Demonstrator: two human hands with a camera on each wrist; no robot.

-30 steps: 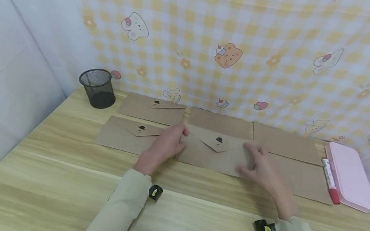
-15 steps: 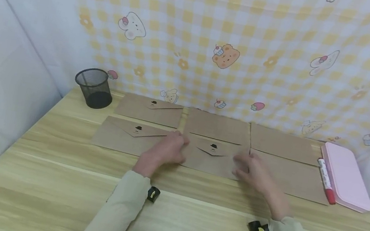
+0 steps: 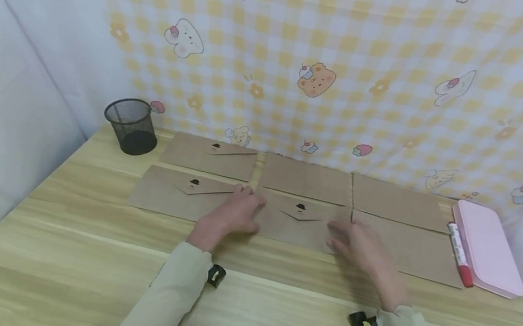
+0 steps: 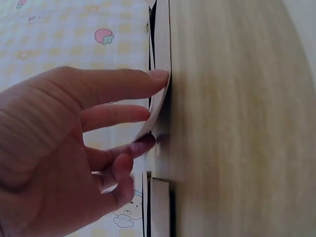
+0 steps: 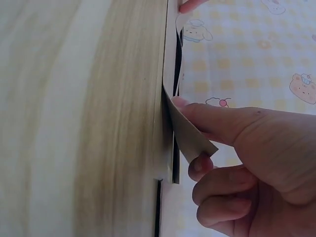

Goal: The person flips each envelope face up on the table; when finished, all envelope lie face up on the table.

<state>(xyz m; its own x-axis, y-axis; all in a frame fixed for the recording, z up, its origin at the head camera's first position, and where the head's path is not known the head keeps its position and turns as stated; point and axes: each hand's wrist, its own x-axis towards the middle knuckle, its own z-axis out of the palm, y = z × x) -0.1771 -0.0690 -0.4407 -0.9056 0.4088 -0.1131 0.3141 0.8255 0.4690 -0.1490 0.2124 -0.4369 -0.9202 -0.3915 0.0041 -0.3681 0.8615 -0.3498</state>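
A brown paper envelope (image 3: 289, 230) lies at the middle of the front row, its pointed flap and small hat print facing up. My left hand (image 3: 233, 212) pinches its left end, where the paper (image 4: 160, 96) curves upward between thumb and fingers. At the other end, my right hand (image 3: 364, 245) pinches a bent corner (image 5: 197, 143) between thumb and index finger, the other fingers curled. Beside my left hand lies another printed envelope (image 3: 169, 197); a plain-faced envelope (image 3: 417, 250) sits by my right hand.
Three more brown envelopes form a back row, among them a middle envelope (image 3: 307, 179). A black mesh pen cup (image 3: 131, 125) stands at the back left. At the right are a red-capped marker (image 3: 460, 254) and a pink case (image 3: 489, 247). A checked curtain (image 3: 285, 47) hangs behind.
Both hands have brought the middle envelope down toward me, off the lower edge of the back-row envelope, which now shows fully. In the last half second little has moved.
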